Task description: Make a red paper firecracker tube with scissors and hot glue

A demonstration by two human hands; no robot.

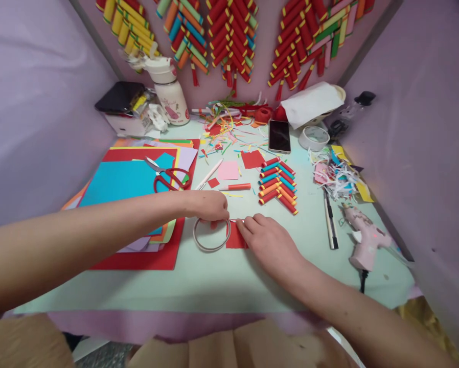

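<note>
So the left hand is clenching the top of a tape roll, which is sitting just left of a small red paper square. The right hand is lying on that square with its fingers stretched out, not closing around anything I can see. A thin white strip is showing along the paper's top edge. If the left hand's pulling at an angle, I'm guessing the strip goes on crooked; if the right hand's pressing lightly, the paper could be skidding or creasing.

Just past the fingers, the orange marker and white pen are crowding the far side, and either might be rolling if knocked. The left forearm is passing close by the scissors, so a careless elbow could be shoving them. The tube bundle is limiting room beyond the right hand. Toward the worktop's front edge, there's bare space going spare, so pulling nearer looks safest.
</note>
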